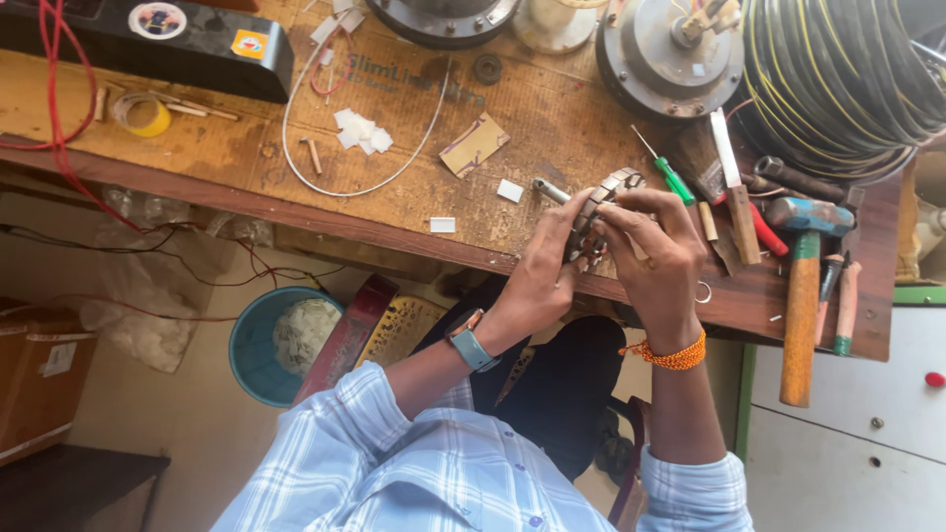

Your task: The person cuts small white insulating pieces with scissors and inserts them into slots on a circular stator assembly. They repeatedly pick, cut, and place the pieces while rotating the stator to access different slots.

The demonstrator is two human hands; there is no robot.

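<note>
— What was the bench like where you worked?

— It was a worn wooden workbench, scratched and stained. Far off stood two round metal motor housings, and to the right a big coil of wire. A hammer with a wooden handle lay on the right, just beside a green screwdriver and some other tools. White paper scraps and a loop of white wire lay further left, and a blue bin stood on the floor below.

— And what did you have in your hands?

— You held a toothed metal ring up on edge over the near rim of the bench. Your left hand was curled closed around its lower side, thumb pressed on it. Your right hand gripped the upper side, fingers bent over the rim.

— How far had the work got?

— Hard to say. The ring looked bare in its slots, as far as I could see, with no winding on it; your fingers hid much of it. I would judge you were at an early stage, fitting or checking something in the slots. The wire coil and the housings sat untouched.
</note>
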